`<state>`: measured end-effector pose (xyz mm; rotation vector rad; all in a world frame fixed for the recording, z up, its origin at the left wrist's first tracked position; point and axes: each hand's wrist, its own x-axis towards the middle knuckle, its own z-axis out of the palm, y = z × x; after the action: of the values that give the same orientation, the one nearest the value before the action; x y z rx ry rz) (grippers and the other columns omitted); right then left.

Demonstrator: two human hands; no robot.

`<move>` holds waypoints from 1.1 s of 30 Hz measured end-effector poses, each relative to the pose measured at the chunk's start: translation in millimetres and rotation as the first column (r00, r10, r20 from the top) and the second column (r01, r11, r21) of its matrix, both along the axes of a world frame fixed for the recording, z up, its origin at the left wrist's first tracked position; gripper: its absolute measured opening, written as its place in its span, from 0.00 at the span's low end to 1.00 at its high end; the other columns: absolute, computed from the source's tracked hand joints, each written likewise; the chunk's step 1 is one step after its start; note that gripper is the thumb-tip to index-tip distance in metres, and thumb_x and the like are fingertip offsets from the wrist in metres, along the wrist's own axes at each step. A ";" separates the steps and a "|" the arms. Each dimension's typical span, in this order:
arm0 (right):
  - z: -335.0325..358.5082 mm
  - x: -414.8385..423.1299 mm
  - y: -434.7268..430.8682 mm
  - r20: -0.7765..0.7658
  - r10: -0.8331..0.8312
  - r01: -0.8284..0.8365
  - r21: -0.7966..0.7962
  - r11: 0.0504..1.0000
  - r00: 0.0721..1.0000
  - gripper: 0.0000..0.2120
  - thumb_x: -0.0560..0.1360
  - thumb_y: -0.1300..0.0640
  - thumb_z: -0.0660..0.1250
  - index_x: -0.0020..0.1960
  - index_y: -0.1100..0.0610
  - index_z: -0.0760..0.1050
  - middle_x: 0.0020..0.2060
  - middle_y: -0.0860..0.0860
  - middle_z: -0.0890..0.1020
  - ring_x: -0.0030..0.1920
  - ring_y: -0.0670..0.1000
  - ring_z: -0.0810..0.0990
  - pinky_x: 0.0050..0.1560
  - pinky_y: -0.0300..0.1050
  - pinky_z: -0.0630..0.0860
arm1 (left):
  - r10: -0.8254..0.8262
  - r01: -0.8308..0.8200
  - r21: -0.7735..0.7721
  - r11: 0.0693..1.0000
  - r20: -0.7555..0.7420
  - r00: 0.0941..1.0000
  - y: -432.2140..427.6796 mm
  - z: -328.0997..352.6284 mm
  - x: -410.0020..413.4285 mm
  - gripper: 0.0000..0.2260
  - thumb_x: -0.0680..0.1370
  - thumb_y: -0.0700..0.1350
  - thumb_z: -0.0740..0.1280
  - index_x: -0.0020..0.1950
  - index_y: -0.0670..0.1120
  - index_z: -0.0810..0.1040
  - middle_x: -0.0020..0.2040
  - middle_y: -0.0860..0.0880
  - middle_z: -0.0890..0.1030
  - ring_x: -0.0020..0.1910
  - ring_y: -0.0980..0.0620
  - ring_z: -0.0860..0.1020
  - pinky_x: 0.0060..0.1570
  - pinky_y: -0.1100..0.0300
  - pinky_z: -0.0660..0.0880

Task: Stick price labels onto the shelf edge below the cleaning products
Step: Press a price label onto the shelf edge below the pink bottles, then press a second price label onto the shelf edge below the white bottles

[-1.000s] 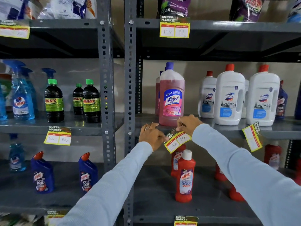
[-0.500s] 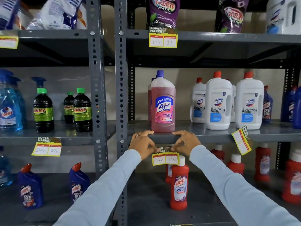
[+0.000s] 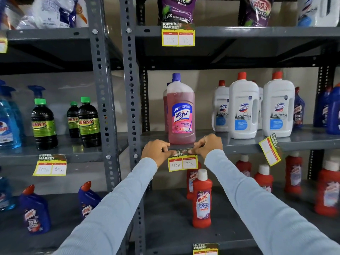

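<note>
A yellow price label (image 3: 182, 161) marked 150 and 75 hangs level on the grey shelf edge (image 3: 239, 146), right under a pink Lizol bottle (image 3: 181, 112). My left hand (image 3: 156, 150) presses its top left corner. My right hand (image 3: 208, 145), with a ring, presses the top right corner. Both hands' fingertips lie on the label's dark top strip against the edge.
Another label (image 3: 270, 150) hangs crooked on the same edge under white Domex bottles (image 3: 243, 107). Labels (image 3: 50, 165) (image 3: 178, 35) (image 3: 205, 249) sit on other edges. Red Harpic bottles (image 3: 202, 199) stand below; black Sunny bottles (image 3: 43, 124) left of the grey uprights (image 3: 131, 107).
The label went from tilted and held in front of the shelf to level against the shelf edge. Both hands moved onto its top corners, and the camera came closer.
</note>
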<state>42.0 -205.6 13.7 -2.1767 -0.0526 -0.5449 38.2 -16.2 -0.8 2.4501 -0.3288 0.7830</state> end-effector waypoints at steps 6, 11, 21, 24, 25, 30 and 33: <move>-0.9 8.4 -5.3 0.067 -0.006 0.008 -0.027 1.000 0.998 0.14 0.61 0.57 0.79 0.28 0.53 0.73 0.30 0.48 0.81 0.32 0.47 0.80 0.38 0.41 0.77 | 0.003 -0.004 -0.077 0.997 -0.015 1.000 1.6 -0.8 4.6 0.19 0.67 0.50 0.75 0.28 0.42 0.68 0.53 0.47 0.84 0.54 0.49 0.81 0.44 0.56 0.72; 0.8 4.2 -30.0 0.107 0.140 -0.146 0.056 0.988 0.984 0.11 0.67 0.72 0.69 0.32 0.57 0.78 0.32 0.51 0.83 0.33 0.45 0.81 0.46 0.39 0.80 | 0.002 0.001 0.021 1.000 -0.129 0.992 -6.7 25.3 -1.7 0.16 0.67 0.38 0.74 0.29 0.45 0.67 0.42 0.46 0.84 0.52 0.48 0.82 0.49 0.51 0.77; -62.2 7.8 -240.9 0.348 -0.442 0.390 0.211 0.896 0.827 0.22 0.71 0.44 0.66 0.56 0.61 0.75 0.66 0.64 0.68 0.67 0.62 0.62 0.71 0.50 0.58 | -0.217 0.177 0.261 0.949 0.135 0.967 -174.3 46.6 -5.7 0.10 0.76 0.43 0.59 0.57 0.47 0.70 0.49 0.44 0.84 0.49 0.39 0.79 0.51 0.47 0.75; -68.7 20.6 -286.7 0.054 -0.476 0.477 -0.194 0.857 0.878 0.31 0.70 0.32 0.57 0.58 0.55 0.77 0.72 0.62 0.61 0.73 0.59 0.52 0.73 0.56 0.48 | -0.244 0.213 0.417 0.884 0.023 0.969 -249.2 50.0 7.9 0.14 0.78 0.47 0.58 0.62 0.45 0.67 0.55 0.40 0.80 0.53 0.37 0.77 0.53 0.44 0.74; -68.7 24.1 -295.4 0.017 -0.454 0.443 -0.244 0.862 0.891 0.31 0.69 0.31 0.56 0.58 0.52 0.77 0.73 0.61 0.57 0.74 0.60 0.49 0.74 0.56 0.46 | -0.235 0.217 0.457 0.863 -0.019 0.972 -271.9 51.9 13.6 0.15 0.78 0.48 0.58 0.64 0.46 0.65 0.58 0.39 0.79 0.55 0.37 0.76 0.54 0.44 0.73; -78.5 36.7 -313.6 0.201 -0.337 0.376 -0.203 0.904 0.920 0.15 0.68 0.38 0.67 0.46 0.46 0.82 0.75 0.54 0.56 0.75 0.59 0.39 0.74 0.62 0.38 | -0.055 0.138 0.614 0.777 -0.152 0.987 -347.9 54.3 39.6 0.19 0.78 0.54 0.56 0.67 0.49 0.61 0.59 0.36 0.74 0.54 0.35 0.74 0.46 0.49 0.69; -77.7 40.9 -317.3 0.333 -0.273 0.361 -0.237 0.902 0.902 0.08 0.65 0.41 0.71 0.39 0.44 0.82 0.74 0.51 0.59 0.75 0.58 0.38 0.71 0.60 0.33 | 0.019 0.052 0.686 0.726 -0.096 0.995 -368.5 48.8 47.0 0.14 0.79 0.51 0.57 0.61 0.47 0.65 0.52 0.39 0.75 0.47 0.37 0.74 0.40 0.50 0.66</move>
<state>82.9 -522.9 -64.0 -2.3908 0.0733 -1.1115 85.2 -384.7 48.0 3.1627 -0.7143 0.5896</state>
